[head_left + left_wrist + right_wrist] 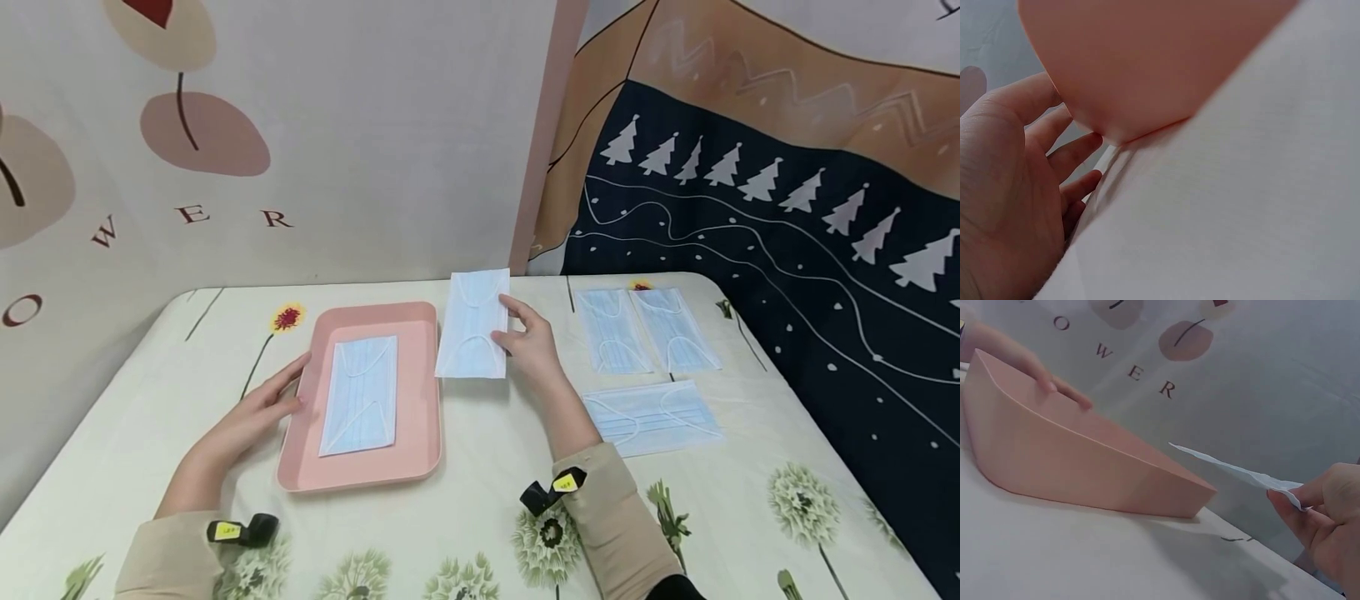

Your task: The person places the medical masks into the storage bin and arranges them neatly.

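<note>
The right hand [534, 346] pinches a blue mask [474, 325] by its right edge, thumb on top and fingers under it. The mask is lifted off the table [480, 467], in the middle of the head view, just right of the pink tray [420, 333]. Its long side runs up and down the picture, from near to far, and the far end leans a little to the right. The ear loops show on its top face. In the right wrist view the mask [1235, 470] looks thin and almost flat, sticking out to the left from the fingertips [1285, 500].

The left hand [258, 408] lies flat and open against the left edge of the tray, fingers straight, holding nothing. One mask in the tray [362, 393] lies with its long side the same way, near to far.

Three more masks [648, 329] lie on the table at the right. Two sit side by side pointing near to far, and one below them lies sideways.
</note>
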{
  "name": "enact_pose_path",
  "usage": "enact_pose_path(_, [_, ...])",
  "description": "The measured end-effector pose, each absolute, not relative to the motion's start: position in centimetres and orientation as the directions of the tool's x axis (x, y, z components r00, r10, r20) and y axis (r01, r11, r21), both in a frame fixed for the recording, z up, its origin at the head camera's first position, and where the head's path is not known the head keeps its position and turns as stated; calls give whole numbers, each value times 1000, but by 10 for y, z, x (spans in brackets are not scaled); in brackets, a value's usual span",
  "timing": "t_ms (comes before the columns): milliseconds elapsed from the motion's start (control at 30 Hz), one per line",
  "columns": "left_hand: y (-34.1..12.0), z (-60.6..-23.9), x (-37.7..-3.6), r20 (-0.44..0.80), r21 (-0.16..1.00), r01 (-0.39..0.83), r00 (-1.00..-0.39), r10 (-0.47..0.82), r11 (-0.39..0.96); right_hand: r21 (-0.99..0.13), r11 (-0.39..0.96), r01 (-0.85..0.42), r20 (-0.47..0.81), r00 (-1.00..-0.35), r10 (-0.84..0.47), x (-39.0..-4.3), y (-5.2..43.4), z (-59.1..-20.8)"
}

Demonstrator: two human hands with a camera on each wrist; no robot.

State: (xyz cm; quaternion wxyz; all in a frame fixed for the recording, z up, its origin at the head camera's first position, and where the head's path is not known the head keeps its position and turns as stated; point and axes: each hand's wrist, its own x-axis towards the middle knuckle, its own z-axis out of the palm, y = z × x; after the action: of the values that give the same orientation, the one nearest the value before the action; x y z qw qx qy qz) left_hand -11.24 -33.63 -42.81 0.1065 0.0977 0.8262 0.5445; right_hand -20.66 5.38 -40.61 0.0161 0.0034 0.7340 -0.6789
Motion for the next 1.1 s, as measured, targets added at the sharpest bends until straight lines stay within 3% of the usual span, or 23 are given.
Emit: enact_pose_path(1100, [-336, -429, -115, -94, 903, 31, -959, 268, 429, -989, -141, -32, 52, -989, -138, -173, 7, -380])
